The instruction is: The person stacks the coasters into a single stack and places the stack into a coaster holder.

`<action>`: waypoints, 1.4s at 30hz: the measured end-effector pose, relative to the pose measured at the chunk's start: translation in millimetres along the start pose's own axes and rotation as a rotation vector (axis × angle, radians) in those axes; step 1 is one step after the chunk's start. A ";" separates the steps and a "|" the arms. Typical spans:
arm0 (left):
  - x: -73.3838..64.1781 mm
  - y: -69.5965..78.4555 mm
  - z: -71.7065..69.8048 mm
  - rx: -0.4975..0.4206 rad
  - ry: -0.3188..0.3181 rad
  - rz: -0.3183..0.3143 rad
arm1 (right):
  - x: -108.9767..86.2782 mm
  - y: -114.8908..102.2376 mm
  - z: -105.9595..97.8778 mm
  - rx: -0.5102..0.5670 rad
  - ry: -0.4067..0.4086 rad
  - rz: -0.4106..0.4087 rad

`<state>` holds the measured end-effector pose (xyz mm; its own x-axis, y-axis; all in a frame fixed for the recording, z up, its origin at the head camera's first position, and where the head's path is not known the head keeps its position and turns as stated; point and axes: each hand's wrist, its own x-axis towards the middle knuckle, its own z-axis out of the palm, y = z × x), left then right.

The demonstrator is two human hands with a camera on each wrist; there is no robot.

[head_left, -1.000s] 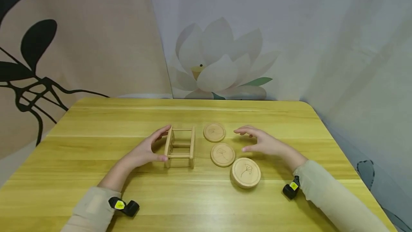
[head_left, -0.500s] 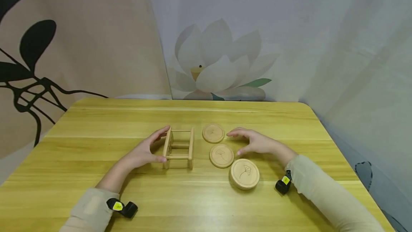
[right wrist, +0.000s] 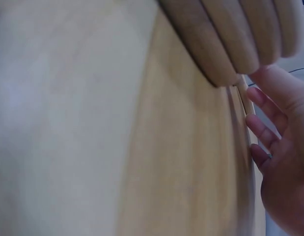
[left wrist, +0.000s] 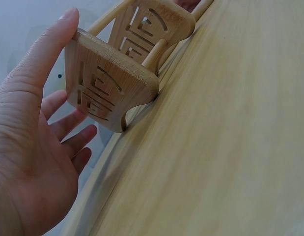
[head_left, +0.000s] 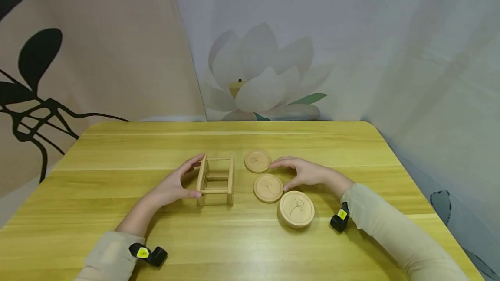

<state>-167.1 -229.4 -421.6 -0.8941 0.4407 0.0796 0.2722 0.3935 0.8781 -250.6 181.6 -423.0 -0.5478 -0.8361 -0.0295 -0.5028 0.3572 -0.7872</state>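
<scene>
A small wooden coaster holder (head_left: 217, 191) stands on the table, its side panels cut with a fretwork pattern in the left wrist view. My left hand (head_left: 166, 191) grips its left panel by the two ends, thumb at the near end, fingers at the far one. To its right lie a back coaster (head_left: 258, 161) and a middle coaster (head_left: 268, 188), both round and engraved with a leaf. A stack of coasters (head_left: 296, 209) sits nearest me. My right hand (head_left: 308, 172) is spread, index fingertip right at the back coaster's rim and thumb tip between middle coaster and stack.
The wooden table (head_left: 117, 151) ends at a back edge against a curtain (head_left: 273, 3) printed with a lotus. Black wrist cameras sit on both sleeves, the left camera (head_left: 158, 256) close over the tabletop.
My right hand has moved left, from apart to right beside the loose coasters. The left hand keeps its place at the coaster holder. The head view has shifted slightly.
</scene>
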 end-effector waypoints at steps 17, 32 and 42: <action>-1.7 -1.2 0.1 -0.003 0.005 0.033 | 8.6 -3.1 -1.7 -0.125 -0.073 -0.066; 0.8 -1.0 0.5 -0.026 -0.008 0.048 | 9.5 -4.9 -0.2 -0.155 -0.098 -0.057; 1.3 0.1 0.7 -0.037 -0.007 0.041 | 10.8 -5.2 0.7 -0.151 -0.098 -0.035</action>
<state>-167.9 -228.2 -421.8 -0.8799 0.4616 0.1130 0.2953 0.3448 0.8910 -253.4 170.4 -419.7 -0.4642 -0.8830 -0.0697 -0.6188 0.3796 -0.6878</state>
